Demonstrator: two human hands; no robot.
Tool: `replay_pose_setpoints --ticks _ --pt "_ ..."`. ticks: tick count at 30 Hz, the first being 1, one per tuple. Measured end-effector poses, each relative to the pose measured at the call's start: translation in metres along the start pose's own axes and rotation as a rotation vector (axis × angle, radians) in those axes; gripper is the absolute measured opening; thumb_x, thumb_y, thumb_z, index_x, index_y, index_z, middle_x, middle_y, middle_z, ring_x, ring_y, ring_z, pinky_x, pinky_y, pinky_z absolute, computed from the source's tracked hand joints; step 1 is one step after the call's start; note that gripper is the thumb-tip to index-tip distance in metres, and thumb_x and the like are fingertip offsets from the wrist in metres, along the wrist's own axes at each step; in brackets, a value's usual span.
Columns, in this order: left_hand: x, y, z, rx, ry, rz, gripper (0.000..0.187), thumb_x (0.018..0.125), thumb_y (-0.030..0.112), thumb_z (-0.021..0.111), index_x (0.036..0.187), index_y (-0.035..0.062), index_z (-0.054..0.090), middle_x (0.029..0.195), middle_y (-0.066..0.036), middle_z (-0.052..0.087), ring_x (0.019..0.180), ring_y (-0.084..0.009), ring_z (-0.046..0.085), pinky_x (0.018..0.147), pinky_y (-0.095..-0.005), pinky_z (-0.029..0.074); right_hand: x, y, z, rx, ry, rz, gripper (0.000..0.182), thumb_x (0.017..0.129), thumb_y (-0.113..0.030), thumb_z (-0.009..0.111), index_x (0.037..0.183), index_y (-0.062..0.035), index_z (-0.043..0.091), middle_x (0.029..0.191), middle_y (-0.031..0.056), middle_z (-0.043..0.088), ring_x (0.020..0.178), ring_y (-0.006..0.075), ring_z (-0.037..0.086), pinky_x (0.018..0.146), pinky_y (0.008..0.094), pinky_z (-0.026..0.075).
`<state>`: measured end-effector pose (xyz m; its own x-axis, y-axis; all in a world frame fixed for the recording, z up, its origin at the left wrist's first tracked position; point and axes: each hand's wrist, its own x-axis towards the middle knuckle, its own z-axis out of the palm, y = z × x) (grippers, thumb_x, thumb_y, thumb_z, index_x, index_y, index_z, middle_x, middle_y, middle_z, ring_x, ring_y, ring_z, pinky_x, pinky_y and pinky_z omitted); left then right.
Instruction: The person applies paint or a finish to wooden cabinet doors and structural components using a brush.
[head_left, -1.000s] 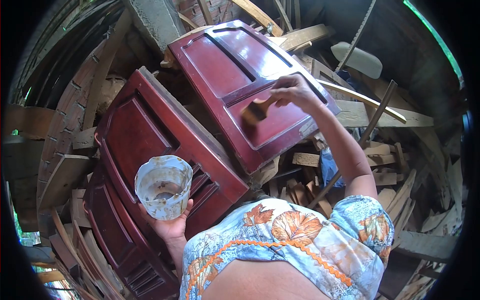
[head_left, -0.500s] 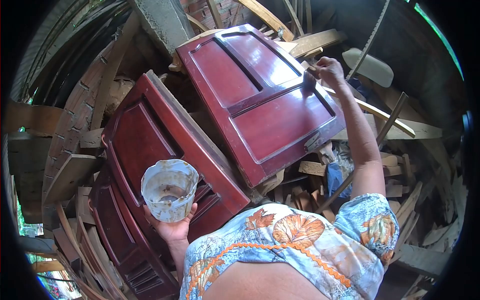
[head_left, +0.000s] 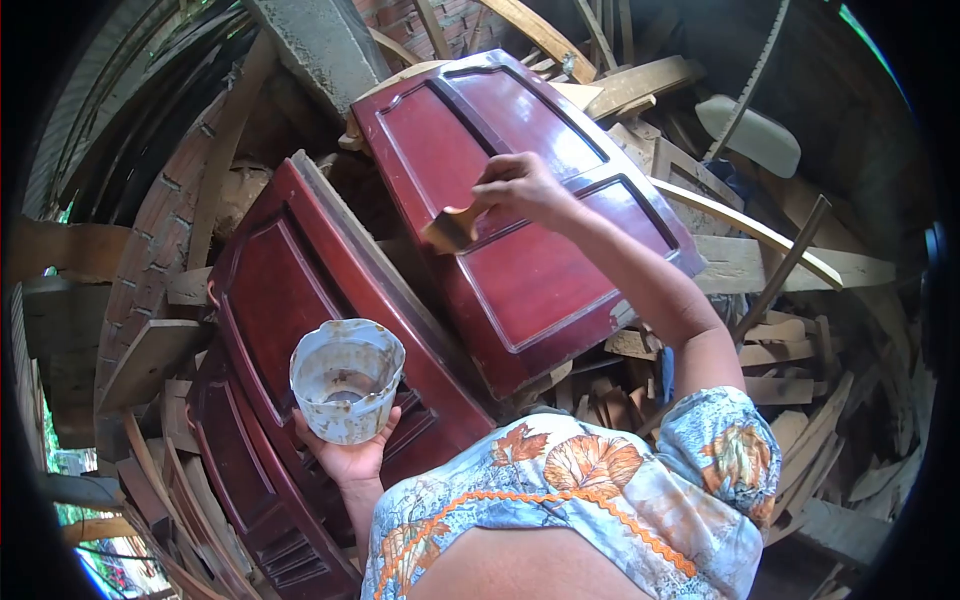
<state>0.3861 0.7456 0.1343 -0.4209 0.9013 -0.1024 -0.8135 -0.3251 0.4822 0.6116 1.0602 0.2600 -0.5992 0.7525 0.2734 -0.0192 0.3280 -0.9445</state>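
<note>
My left hand (head_left: 352,455) cups a stained white plastic tub (head_left: 345,405) from below, its torn rim facing up and a little dark liquid at the bottom. In my right hand (head_left: 522,188) is a flat paintbrush (head_left: 452,228), pinched by its handle with the bristles pointing down and left. The brush overlaps the left edge of a glossy dark-red panelled door (head_left: 560,265), near its middle rail. Behind the tub leans a second dark-red door (head_left: 290,290), with slatted vents low down partly hidden by the tub and hand.
Another red panel (head_left: 235,470) stands at the lower left. Wood offcuts (head_left: 780,360) lie heaped on the right, crossed by a thin stick (head_left: 785,265). A concrete post (head_left: 315,50) and a brick wall (head_left: 160,220) rise behind the doors.
My right hand with the paintbrush has swung left across the door, from its right edge to its left edge. The left hand still holds the tub in nearly the same place.
</note>
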Motion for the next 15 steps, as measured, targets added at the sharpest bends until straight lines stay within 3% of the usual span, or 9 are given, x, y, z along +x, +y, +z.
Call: replay_pose_setpoints --ticks 3,4,6,8,9,10,12,14,15 --pt "0.001 0.000 -0.001 0.000 0.007 0.000 0.094 0.072 0.068 0.060 0.141 0.0111 0.031 0.134 -0.026 0.039 0.112 -0.0532 0.047 0.075 -0.0594 0.052 0.028 0.014 -0.055 -0.089 0.146 0.101 0.016 0.082 -0.017 0.070 0.087 -0.0026 0.063 0.072 0.0065 0.067 0.059 0.0132 0.067 0.049 0.0213 0.050" --pt "0.004 0.002 -0.006 -0.008 0.007 0.007 0.094 0.072 0.068 0.060 0.141 0.0111 0.031 0.134 -0.026 0.039 0.112 -0.0532 0.047 0.075 -0.0594 0.052 0.034 0.012 -0.078 -0.133 0.202 0.065 0.015 0.080 -0.011 0.069 0.082 0.0021 0.063 0.070 0.0094 0.065 0.056 0.0154 0.065 0.048 0.0251 0.052" --pt "0.001 0.001 -0.001 0.007 0.036 0.003 0.094 0.073 0.068 0.060 0.141 0.0104 0.031 0.133 -0.025 0.040 0.112 -0.0528 0.047 0.074 -0.0592 0.053 0.033 -0.004 -0.121 -0.219 0.336 0.095 0.015 0.079 -0.013 0.070 0.080 0.0009 0.064 0.066 0.0085 0.064 0.055 0.0149 0.064 0.045 0.0253 0.050" --pt "0.001 0.001 0.003 0.008 0.057 0.006 0.094 0.073 0.068 0.060 0.141 0.0102 0.031 0.133 -0.025 0.040 0.112 -0.0526 0.048 0.074 -0.0592 0.053 0.033 -0.001 -0.165 -0.611 0.462 -0.060 0.013 0.075 -0.012 0.068 0.077 0.0009 0.065 0.064 0.0088 0.065 0.057 0.0141 0.064 0.050 0.0276 0.049" --pt "0.001 0.001 0.005 0.014 0.075 0.010 0.093 0.073 0.068 0.060 0.140 0.0099 0.031 0.133 -0.025 0.040 0.112 -0.0523 0.048 0.074 -0.0591 0.053 0.031 0.000 -0.183 -0.860 0.542 -0.026 0.012 0.075 -0.012 0.066 0.077 0.0000 0.065 0.065 0.0087 0.066 0.058 0.0125 0.063 0.053 0.0283 0.050" --pt "0.000 0.001 0.006 0.014 0.078 0.006 0.093 0.073 0.068 0.060 0.140 0.0099 0.031 0.133 -0.025 0.040 0.112 -0.0523 0.048 0.074 -0.0591 0.053 0.021 -0.008 -0.193 -0.646 0.485 -0.023 0.011 0.077 -0.012 0.065 0.079 -0.0017 0.066 0.066 0.0081 0.066 0.057 0.0126 0.062 0.052 0.0272 0.048" --pt "0.001 0.001 0.004 0.005 0.069 0.019 0.093 0.073 0.067 0.060 0.140 0.0099 0.031 0.133 -0.024 0.040 0.112 -0.0512 0.049 0.073 -0.0598 0.054 0.020 -0.002 -0.222 -0.504 0.495 0.041 0.012 0.077 -0.013 0.066 0.082 -0.0017 0.067 0.066 0.0061 0.065 0.057 0.0121 0.061 0.051 0.0248 0.046" --pt "0.003 0.000 0.005 0.003 0.070 0.018 0.093 0.073 0.067 0.060 0.140 0.0102 0.031 0.134 -0.024 0.040 0.112 -0.0506 0.049 0.073 -0.0607 0.054 0.007 -0.003 -0.241 -0.432 0.434 0.049 0.018 0.075 -0.014 0.069 0.086 -0.0004 0.068 0.066 0.0043 0.064 0.057 0.0103 0.060 0.048 0.0233 0.044" --pt "0.002 0.000 0.005 0.003 0.068 0.019 0.092 0.073 0.067 0.060 0.140 0.0105 0.031 0.134 -0.024 0.040 0.112 -0.0500 0.049 0.074 -0.0615 0.053 -0.004 -0.021 -0.235 -0.540 0.374 0.133 0.023 0.071 -0.014 0.072 0.089 0.0002 0.068 0.066 0.0035 0.063 0.057 0.0088 0.060 0.048 0.0221 0.044"
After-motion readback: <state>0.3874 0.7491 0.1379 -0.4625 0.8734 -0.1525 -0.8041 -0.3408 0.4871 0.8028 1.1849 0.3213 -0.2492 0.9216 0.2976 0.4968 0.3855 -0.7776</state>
